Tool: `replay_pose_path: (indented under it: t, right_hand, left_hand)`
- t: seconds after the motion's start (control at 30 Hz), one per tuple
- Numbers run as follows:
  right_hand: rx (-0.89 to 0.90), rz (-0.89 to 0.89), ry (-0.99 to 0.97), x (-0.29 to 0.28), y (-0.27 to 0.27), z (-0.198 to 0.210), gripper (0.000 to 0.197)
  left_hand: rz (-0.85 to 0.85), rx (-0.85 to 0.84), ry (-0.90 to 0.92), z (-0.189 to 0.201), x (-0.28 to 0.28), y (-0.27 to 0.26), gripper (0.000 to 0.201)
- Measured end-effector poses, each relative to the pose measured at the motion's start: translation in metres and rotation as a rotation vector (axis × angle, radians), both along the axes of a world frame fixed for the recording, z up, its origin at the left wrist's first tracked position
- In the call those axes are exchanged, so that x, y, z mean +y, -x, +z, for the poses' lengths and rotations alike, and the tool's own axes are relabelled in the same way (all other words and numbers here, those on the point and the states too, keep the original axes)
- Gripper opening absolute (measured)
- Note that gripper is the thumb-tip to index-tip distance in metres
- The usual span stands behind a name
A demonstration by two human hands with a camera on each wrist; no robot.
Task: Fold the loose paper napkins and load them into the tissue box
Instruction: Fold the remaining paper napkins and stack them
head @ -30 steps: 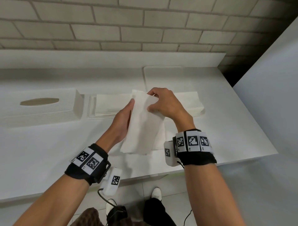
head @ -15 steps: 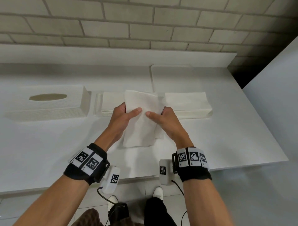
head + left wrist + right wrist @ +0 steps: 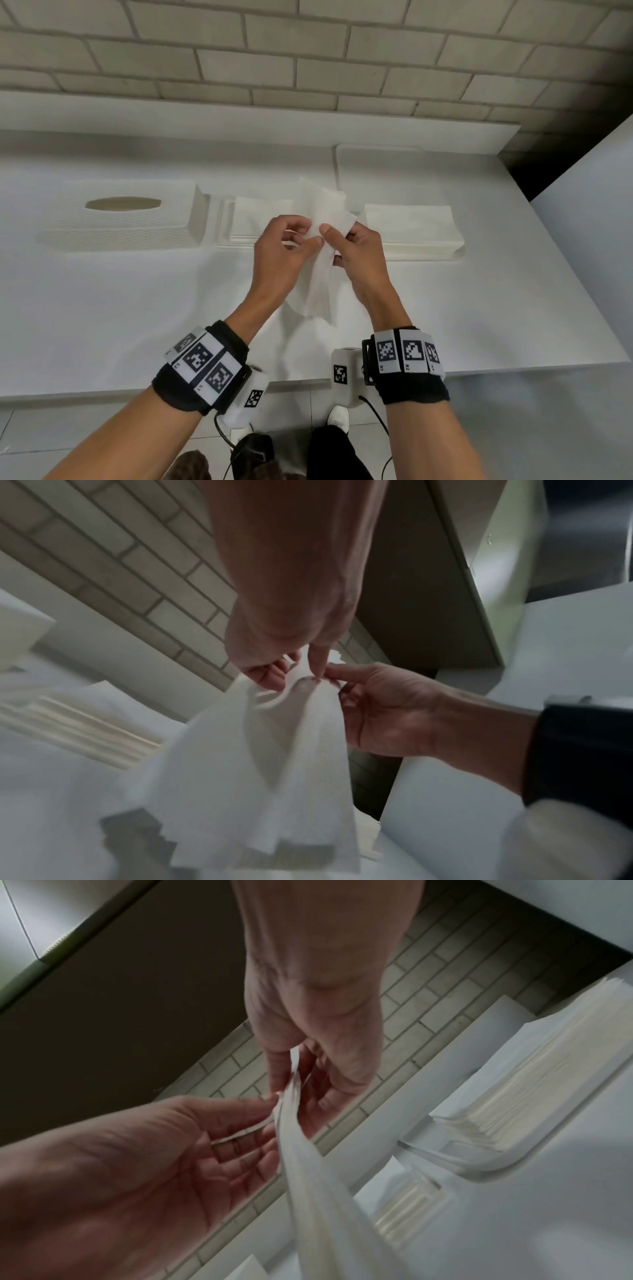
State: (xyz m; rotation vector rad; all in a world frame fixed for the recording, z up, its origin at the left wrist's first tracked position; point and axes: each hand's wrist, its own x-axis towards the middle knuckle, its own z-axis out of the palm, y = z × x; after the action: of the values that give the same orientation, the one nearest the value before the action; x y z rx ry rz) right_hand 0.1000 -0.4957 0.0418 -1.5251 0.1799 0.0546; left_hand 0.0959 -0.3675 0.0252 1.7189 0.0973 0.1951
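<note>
I hold one white paper napkin upright in the air above the counter, and it hangs down in loose lengthwise folds. My left hand pinches its upper part from the left and my right hand pinches it from the right, thumbs almost touching. The left wrist view shows the napkin draping below both sets of fingertips. The white tissue box with an oval slot stands at the left. Beside it a shallow tray holds folded napkins.
A stack of loose flat napkins lies on the counter behind my right hand and shows again as the same stack. The white counter ends at a brick wall behind, and its front edge runs near my wrists. A white panel rises at the right.
My hands have drawn together at the napkin's top. The sheet has gone from a wide flat panel to a narrow hanging fold. The view has come closer to the counter.
</note>
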Motion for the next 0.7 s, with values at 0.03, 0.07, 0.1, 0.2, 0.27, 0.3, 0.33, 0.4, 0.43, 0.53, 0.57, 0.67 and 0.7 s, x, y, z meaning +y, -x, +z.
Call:
replay_pose_path:
  t: [0.03,0.07,0.1,0.2,0.27,0.3,0.33,0.4,0.43,0.53,0.57,0.67,0.7]
  right_hand:
    - [0.000,0.007,-0.008,0.000,0.001,0.001,0.015]
    - [0.004,0.021,-0.021,-0.001,0.002,0.001,0.015]
    - [0.008,0.040,-0.029,-0.002,0.003,0.002,0.015]
    - [0.021,0.094,-0.039,-0.006,0.006,0.003,0.014]
    - [0.025,0.113,-0.051,-0.008,0.009,0.003,0.012]
    - [0.023,0.121,-0.060,-0.008,0.009,0.003,0.008]
    - [0.020,0.122,-0.074,-0.008,0.010,0.004,0.006]
    - [0.010,0.121,-0.075,-0.008,0.011,0.004,0.019]
    - [0.002,0.124,-0.075,-0.008,0.011,0.003,0.019]
    - [-0.002,0.105,-0.089,-0.009,0.012,0.004,0.008]
    - [0.000,0.090,-0.088,-0.010,0.012,0.004,0.011]
    - [0.013,0.044,-0.076,-0.009,0.011,0.004,0.018]
    - [0.013,0.027,-0.066,-0.007,0.011,0.004,0.022]
  left_hand:
    - [-0.013,-0.023,-0.017,0.001,-0.001,0.001,0.025]
    - [-0.009,-0.040,-0.025,0.001,-0.002,0.002,0.023]
    - [-0.004,-0.051,-0.027,0.002,-0.002,0.004,0.022]
    - [-0.010,-0.054,-0.024,0.004,-0.003,0.008,0.027]
    - [-0.020,-0.045,-0.014,0.005,-0.002,0.008,0.033]
    - [-0.024,-0.039,-0.010,0.005,-0.002,0.008,0.036]
    - [-0.027,-0.031,-0.004,0.005,-0.002,0.008,0.038]
    - [-0.031,-0.013,0.009,0.005,-0.002,0.008,0.040]
    - [-0.033,-0.009,0.013,0.006,-0.001,0.009,0.041]
    - [-0.035,-0.010,0.023,0.006,0.000,0.009,0.037]
    - [-0.035,-0.012,0.026,0.006,0.001,0.009,0.034]
    - [-0.028,-0.028,0.016,0.004,0.000,0.010,0.026]
    - [-0.010,-0.035,0.008,0.003,-0.001,0.011,0.024]
